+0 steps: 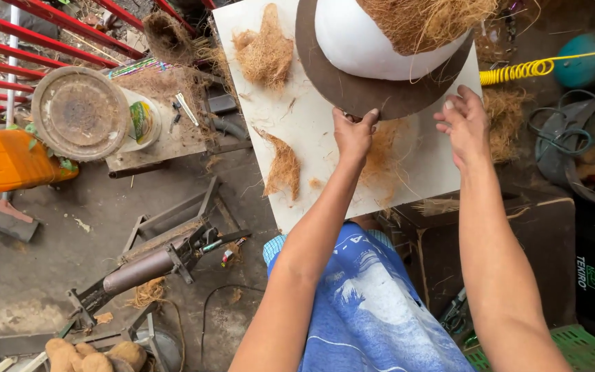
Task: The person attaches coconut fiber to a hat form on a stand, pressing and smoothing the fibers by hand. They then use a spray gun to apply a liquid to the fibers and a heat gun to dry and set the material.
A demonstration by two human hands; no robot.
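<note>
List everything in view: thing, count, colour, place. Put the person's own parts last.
white board: one, white, under both hands
brown disc: one, dark brown, top of the board, its edge held by the left hand
white dome: one, white, on the disc
coir fibre clumps: several, tan, on the board and on the dome
round lid: one, grey-brown, left
orange container: one, far left
red bars: several, top left
yellow coiled hose: one, upper right
green crate: one, bottom right
left hand: one, fingers on the disc's edge
right hand: one, open, above the board
</note>
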